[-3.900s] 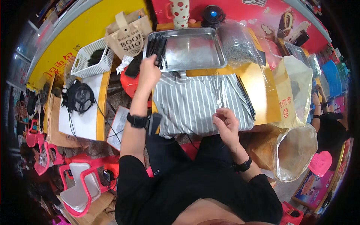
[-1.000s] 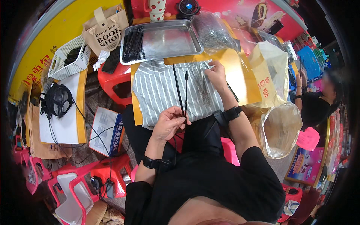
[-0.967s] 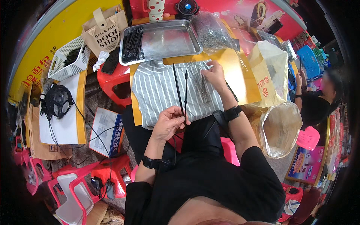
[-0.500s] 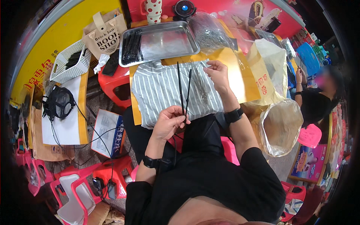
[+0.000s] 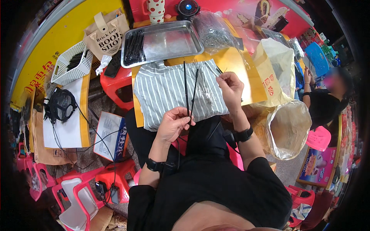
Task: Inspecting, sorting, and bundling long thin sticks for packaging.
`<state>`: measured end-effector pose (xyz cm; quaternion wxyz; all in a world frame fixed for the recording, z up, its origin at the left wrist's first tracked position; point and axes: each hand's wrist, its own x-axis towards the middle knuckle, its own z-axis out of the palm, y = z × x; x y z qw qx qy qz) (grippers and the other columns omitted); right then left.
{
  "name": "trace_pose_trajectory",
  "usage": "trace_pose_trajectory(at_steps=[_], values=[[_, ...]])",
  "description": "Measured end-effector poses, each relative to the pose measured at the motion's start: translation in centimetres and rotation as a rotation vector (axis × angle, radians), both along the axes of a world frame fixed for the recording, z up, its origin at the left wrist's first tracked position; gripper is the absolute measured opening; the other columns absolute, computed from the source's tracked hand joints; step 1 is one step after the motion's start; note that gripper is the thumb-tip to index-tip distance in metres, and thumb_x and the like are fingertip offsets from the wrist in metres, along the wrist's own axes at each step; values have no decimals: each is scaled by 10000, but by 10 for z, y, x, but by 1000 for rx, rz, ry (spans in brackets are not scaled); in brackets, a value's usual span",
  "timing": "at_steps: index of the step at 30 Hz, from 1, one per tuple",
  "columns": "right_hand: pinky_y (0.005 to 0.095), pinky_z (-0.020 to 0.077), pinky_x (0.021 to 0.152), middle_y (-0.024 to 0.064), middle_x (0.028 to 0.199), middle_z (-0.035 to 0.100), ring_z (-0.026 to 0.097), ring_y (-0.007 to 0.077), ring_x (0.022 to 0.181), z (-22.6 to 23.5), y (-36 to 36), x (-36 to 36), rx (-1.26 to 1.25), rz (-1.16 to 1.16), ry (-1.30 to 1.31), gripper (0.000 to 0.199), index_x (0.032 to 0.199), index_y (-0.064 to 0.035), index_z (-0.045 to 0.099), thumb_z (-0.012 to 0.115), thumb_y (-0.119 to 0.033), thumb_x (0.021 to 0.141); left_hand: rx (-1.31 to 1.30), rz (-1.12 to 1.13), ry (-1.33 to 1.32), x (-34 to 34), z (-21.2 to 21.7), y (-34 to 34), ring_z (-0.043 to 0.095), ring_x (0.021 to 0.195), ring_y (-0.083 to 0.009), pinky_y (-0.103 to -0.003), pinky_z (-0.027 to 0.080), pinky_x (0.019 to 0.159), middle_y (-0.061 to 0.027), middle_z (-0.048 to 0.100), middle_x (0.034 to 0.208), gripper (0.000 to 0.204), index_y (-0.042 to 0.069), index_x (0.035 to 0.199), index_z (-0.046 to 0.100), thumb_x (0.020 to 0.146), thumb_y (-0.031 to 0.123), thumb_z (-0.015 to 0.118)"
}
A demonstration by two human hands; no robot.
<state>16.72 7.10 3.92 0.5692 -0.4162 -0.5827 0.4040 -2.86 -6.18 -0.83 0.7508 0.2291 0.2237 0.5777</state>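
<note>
My left hand [image 5: 174, 124] is closed, pinching two thin black sticks [image 5: 186, 86] near their lower ends. They point up and away from me in a narrow V; one has a slightly thicker tip. Right of them, my right hand [image 5: 231, 90] is raised with its fingers curled and thumb and forefinger together; anything between them is too small to make out. Beneath both hands lies a grey-and-white striped cloth [image 5: 154, 100]. A loose bundle of thin, shiny clear strands [image 5: 207, 90] rests on it, close to my right hand.
Beyond the cloth stands a metal tray [image 5: 169, 40] with many black sticks [image 5: 133, 46] at its left. A clear plastic bag [image 5: 216, 32] of thin pieces sits beside it. An open paper-like sack [image 5: 287, 131] is at right, a white basket [image 5: 69, 67] at left. Another person [image 5: 327, 104] sits far right.
My right hand has moved nearer to me and slightly right, and its fingers have curled in more. My left hand still holds the two sticks in nearly the same place.
</note>
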Motion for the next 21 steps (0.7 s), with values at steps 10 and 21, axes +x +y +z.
trace_pose_trajectory(at_steps=[10, 21], values=[[249, 443, 555, 70, 720, 600, 579, 120, 616, -38, -44, -1, 129, -24, -337, 72, 809, -4, 575, 640, 24, 795, -15, 20, 27, 3, 0, -1, 674, 771, -214, -234, 513, 583, -120, 659, 879, 156, -22, 993, 615, 842, -62, 610], [226, 465, 605, 67, 800, 609, 578, 98, 654, -46, -35, 2, -3, 19, -51, 103, 958, 32, 532, 566, 42, 861, -33, 25, 26, 9, -1, -1, 676, 773, -215, -237, 520, 586, -124, 660, 885, 160, -14, 994, 614, 843, -64, 605]])
